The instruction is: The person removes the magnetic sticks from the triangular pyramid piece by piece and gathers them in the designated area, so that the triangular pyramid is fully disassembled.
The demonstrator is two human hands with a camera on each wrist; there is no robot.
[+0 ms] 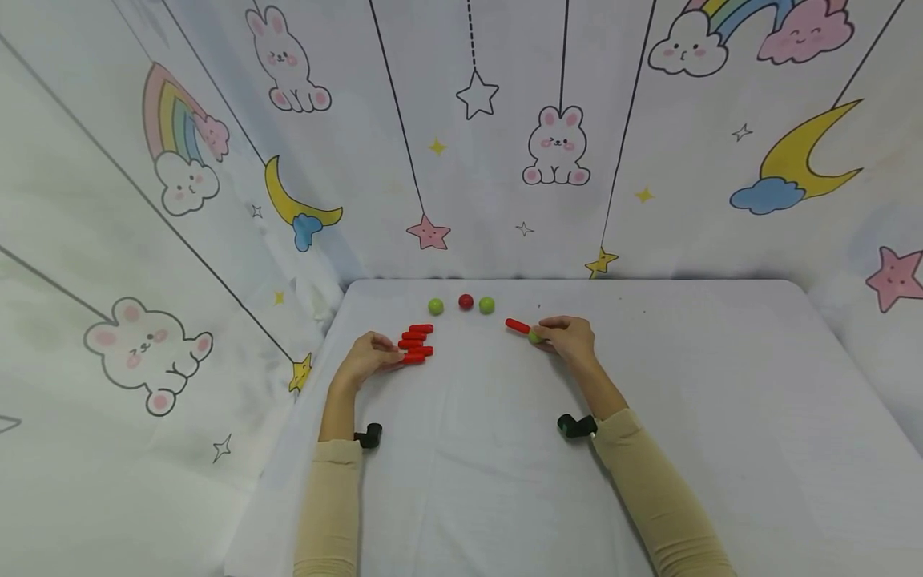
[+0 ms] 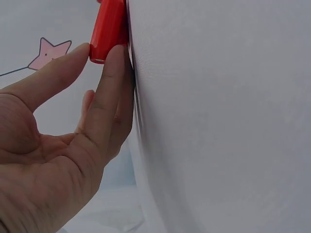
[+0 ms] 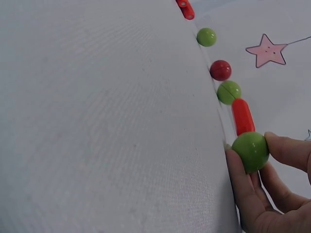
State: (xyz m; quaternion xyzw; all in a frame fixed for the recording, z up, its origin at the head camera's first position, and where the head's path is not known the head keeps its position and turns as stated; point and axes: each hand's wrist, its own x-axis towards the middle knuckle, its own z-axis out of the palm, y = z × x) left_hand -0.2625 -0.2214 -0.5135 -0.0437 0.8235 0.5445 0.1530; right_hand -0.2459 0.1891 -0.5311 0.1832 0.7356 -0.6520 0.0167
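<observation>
Several short red rods (image 1: 414, 336) lie side by side at the left of the white table. My left hand (image 1: 368, 358) pinches the end of the nearest red rod (image 2: 108, 31) between thumb and fingers. To the right, my right hand (image 1: 570, 340) holds a green ball (image 3: 250, 151) between thumb and fingertips. Another red rod (image 1: 517, 326) extends from that ball, away to the left; it appears joined to it. Behind, near the far edge, stand a green ball (image 1: 436, 306), a red ball (image 1: 465, 301) and one more green ball (image 1: 486, 304).
A white cloth covers the table (image 1: 490, 481). Behind and to the left hangs a white curtain (image 1: 490, 184) printed with rabbits, stars and moons. Dark wrist-worn devices sit at the left wrist (image 1: 370, 435) and the right wrist (image 1: 575, 426).
</observation>
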